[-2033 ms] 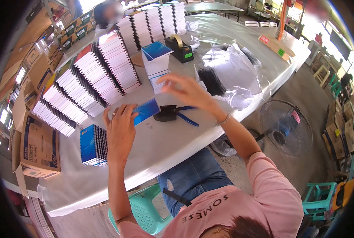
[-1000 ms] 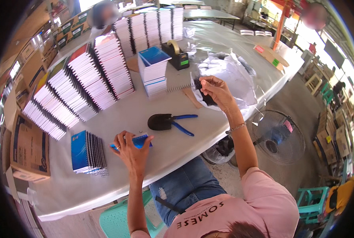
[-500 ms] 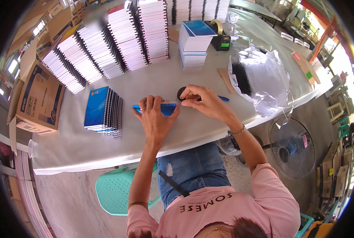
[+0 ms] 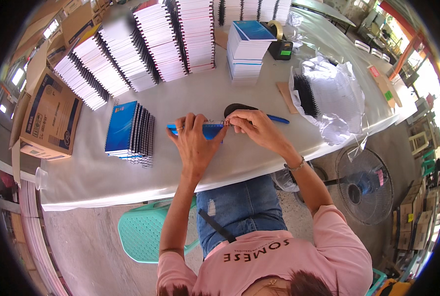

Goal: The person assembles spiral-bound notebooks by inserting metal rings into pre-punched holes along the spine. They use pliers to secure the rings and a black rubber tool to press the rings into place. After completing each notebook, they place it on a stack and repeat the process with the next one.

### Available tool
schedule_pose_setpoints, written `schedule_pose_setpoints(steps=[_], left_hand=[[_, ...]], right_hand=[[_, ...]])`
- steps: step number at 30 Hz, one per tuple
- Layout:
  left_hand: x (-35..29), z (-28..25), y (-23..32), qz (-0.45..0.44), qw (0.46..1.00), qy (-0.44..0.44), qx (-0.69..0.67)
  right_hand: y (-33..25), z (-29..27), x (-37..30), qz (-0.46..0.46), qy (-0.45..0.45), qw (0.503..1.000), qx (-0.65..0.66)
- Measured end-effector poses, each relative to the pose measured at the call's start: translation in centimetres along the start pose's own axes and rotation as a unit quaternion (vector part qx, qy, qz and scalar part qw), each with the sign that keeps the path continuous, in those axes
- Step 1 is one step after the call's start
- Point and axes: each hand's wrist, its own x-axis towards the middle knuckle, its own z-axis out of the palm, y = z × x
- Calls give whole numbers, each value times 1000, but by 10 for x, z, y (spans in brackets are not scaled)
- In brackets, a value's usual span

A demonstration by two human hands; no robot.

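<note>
On the table before me, my left hand (image 4: 192, 140) is closed round a blue-covered notebook (image 4: 213, 131), its punched edge facing away from me. Fingers lie over the far side and the thumb presses the near cover. At the notebook's right corner my right hand (image 4: 254, 129) pinches what looks like the end of a thin spiral binding wire (image 4: 227, 123); the fingertips hide most of it. Just beyond that hand lies a dark rounded object (image 4: 236, 107), partly covered. Blue-handled pliers (image 4: 278, 119) rest to its right. Left of my hands stands a stack of spiral-bound blue notebooks (image 4: 121, 129).
Tall stacks of bound books (image 4: 160, 42) line the far left. Unbound blue-covered booklets (image 4: 245, 61) stand beside a tape dispenser (image 4: 280, 48). Black coils (image 4: 306, 96) sit in crumpled plastic wrapping (image 4: 331, 98) at right. A cardboard box (image 4: 49, 116) flanks the left edge; a fan (image 4: 363, 185) stands right.
My right hand has come down against the notebook's right corner, uncovering more of the dark object behind it. The left hand keeps its hold. The view has shifted slightly.
</note>
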Motion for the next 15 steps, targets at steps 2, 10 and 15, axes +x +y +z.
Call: schedule_pose_setpoints(steps=[2,10,15], left_hand=[[0,-2,-3,-2,1000,-20,-7],[-1,-6,-1,-12,999,-33,-10],[-3,-7,-3,-1,999,-36,-4]], right_hand=[[-10,2,0,5,6,999,41],[5,5,-1,8,-2,998,54],[2,7,-4,-42,-1,998,40]])
